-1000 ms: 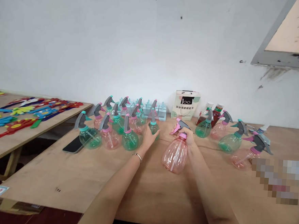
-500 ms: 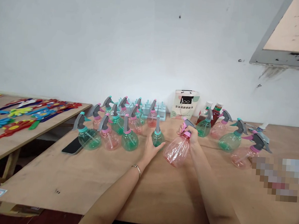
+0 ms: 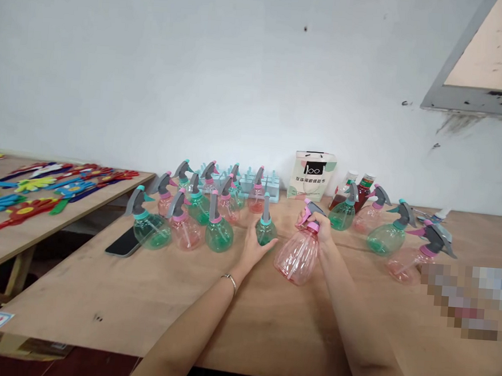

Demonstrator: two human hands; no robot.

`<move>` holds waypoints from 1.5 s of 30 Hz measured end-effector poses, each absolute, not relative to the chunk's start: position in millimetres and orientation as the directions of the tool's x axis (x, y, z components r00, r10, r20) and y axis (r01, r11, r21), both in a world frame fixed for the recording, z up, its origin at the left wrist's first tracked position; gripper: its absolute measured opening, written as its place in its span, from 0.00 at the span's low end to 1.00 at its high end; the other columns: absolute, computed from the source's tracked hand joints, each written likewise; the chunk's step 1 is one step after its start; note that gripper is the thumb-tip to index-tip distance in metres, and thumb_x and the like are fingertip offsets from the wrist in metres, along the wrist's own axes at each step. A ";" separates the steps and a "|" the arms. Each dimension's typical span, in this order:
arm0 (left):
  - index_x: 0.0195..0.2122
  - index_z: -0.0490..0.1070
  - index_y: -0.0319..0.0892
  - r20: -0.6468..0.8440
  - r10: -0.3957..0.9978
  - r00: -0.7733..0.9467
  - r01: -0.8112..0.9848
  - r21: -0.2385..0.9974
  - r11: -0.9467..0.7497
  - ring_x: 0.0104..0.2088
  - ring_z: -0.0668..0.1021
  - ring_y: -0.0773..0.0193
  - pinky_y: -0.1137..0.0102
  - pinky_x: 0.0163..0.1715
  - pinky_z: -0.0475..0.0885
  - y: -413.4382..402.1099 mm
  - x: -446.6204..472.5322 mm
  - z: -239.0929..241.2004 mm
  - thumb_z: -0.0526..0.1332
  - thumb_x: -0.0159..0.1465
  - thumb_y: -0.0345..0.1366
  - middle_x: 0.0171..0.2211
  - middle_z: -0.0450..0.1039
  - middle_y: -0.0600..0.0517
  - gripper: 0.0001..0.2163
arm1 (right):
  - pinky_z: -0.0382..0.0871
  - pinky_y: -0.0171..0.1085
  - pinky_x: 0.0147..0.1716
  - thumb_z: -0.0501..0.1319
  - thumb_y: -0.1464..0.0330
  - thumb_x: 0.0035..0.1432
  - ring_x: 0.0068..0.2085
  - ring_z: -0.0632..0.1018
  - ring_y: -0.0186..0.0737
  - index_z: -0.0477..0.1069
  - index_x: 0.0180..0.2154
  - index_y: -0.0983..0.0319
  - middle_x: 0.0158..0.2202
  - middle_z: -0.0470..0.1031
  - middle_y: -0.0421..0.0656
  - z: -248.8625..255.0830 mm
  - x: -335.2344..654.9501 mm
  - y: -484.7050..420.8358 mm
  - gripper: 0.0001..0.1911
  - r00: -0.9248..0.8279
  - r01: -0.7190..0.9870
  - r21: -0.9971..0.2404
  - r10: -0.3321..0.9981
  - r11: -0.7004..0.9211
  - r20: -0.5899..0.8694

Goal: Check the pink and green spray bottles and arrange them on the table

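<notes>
My right hand (image 3: 317,227) is wrapped around the neck and grey-and-pink trigger head of a clear pink spray bottle (image 3: 296,255), which tilts a little. Just left of it, my left hand (image 3: 254,246) curves around a smaller-looking green spray bottle (image 3: 267,232), thumb across its front. That bottle's grey head with a turquoise collar points up. Beside my left hand stands another green spray bottle (image 3: 219,235), with a pink one (image 3: 185,232) farther left. Several more green and pink spray bottles stand behind these.
On the right stand more spray bottles, including a green one (image 3: 385,237) and a pink one (image 3: 406,265). A paper bag (image 3: 311,183), sauce bottles (image 3: 365,191) and light-blue moulds (image 3: 251,183) line the wall. A phone (image 3: 122,243) lies left; colourful hand-shaped toys (image 3: 30,210) cover another table.
The view has shifted very slightly. Both hands keep their places on the two bottles; the pink bottle looks a touch lower, and the right-hand fingers have shifted slightly at the trigger.
</notes>
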State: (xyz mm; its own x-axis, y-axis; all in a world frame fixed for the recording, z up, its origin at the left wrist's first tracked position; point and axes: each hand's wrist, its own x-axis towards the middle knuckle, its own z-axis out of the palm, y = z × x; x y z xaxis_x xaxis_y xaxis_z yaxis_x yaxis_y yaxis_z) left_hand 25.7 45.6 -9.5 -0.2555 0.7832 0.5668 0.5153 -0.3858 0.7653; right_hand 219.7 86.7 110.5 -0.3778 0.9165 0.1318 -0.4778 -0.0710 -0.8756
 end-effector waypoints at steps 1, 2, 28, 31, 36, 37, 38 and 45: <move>0.62 0.56 0.44 0.566 0.784 -0.254 0.515 0.765 -0.386 0.63 0.69 0.48 0.53 0.62 0.65 45.4 25.7 -9.4 0.71 0.55 0.44 0.60 0.66 0.40 0.37 | 0.78 0.42 0.31 0.58 0.69 0.32 0.30 0.80 0.46 0.66 0.22 0.58 0.20 0.72 0.40 112.2 219.8 84.6 0.07 -0.395 -0.473 -0.877 0.910 -0.084 0.126; 0.62 0.56 0.44 0.565 0.785 -0.253 0.515 0.766 -0.384 0.63 0.69 0.48 0.52 0.62 0.65 45.3 25.7 -9.4 0.71 0.55 0.44 0.60 0.66 0.40 0.37 | 0.78 0.42 0.32 0.58 0.69 0.32 0.31 0.81 0.47 0.67 0.22 0.58 0.21 0.74 0.41 113.9 219.7 82.3 0.07 -0.412 -0.470 -0.877 0.903 -0.097 0.121; 0.62 0.55 0.45 0.578 0.776 -0.253 0.518 0.758 -0.396 0.62 0.70 0.47 0.52 0.62 0.64 49.1 25.2 -13.2 0.71 0.54 0.44 0.60 0.66 0.39 0.38 | 0.71 0.31 0.24 0.64 0.61 0.44 0.34 0.81 0.41 0.76 0.31 0.59 0.30 0.82 0.42 119.0 241.7 82.4 0.10 -0.072 -0.287 -0.954 0.991 0.087 0.112; 0.63 0.55 0.44 0.574 0.778 -0.255 0.524 0.759 -0.388 0.63 0.69 0.47 0.52 0.62 0.65 49.2 24.9 -13.6 0.71 0.54 0.44 0.60 0.65 0.39 0.38 | 0.72 0.32 0.27 0.66 0.55 0.47 0.38 0.81 0.42 0.78 0.32 0.59 0.34 0.82 0.43 122.3 272.4 88.8 0.15 0.071 -0.060 -0.967 0.967 0.249 0.244; 0.63 0.55 0.44 0.590 0.768 -0.250 0.535 0.745 -0.398 0.64 0.68 0.47 0.52 0.63 0.63 49.8 24.9 -12.8 0.71 0.54 0.43 0.62 0.64 0.39 0.39 | 0.75 0.40 0.32 0.71 0.52 0.41 0.32 0.79 0.45 0.79 0.27 0.63 0.23 0.76 0.41 107.5 335.7 108.1 0.21 0.439 0.286 -0.897 0.786 0.337 0.435; 0.63 0.55 0.44 0.594 0.765 -0.250 0.537 0.742 -0.401 0.64 0.68 0.47 0.52 0.63 0.63 50.0 25.0 -12.6 0.71 0.54 0.43 0.62 0.64 0.38 0.39 | 0.76 0.42 0.35 0.71 0.52 0.41 0.33 0.79 0.45 0.79 0.29 0.63 0.25 0.77 0.41 103.5 345.0 111.1 0.21 0.500 0.294 -0.887 0.733 0.357 0.461; 0.63 0.55 0.44 0.595 0.763 -0.252 0.538 0.741 -0.401 0.64 0.68 0.47 0.52 0.63 0.63 50.1 25.0 -12.6 0.71 0.53 0.43 0.61 0.64 0.38 0.39 | 0.76 0.43 0.38 0.71 0.52 0.41 0.35 0.79 0.46 0.80 0.32 0.63 0.27 0.79 0.42 99.6 352.3 113.7 0.22 0.546 0.290 -0.875 0.684 0.387 0.484; 0.63 0.55 0.45 0.573 0.776 -0.264 0.530 0.758 -0.379 0.64 0.68 0.47 0.51 0.63 0.64 49.3 24.6 -12.6 0.71 0.53 0.43 0.62 0.64 0.38 0.40 | 0.75 0.50 0.46 0.72 0.52 0.41 0.37 0.79 0.46 0.81 0.39 0.65 0.31 0.80 0.43 78.3 367.1 127.7 0.27 0.606 0.269 -0.855 0.612 0.444 0.509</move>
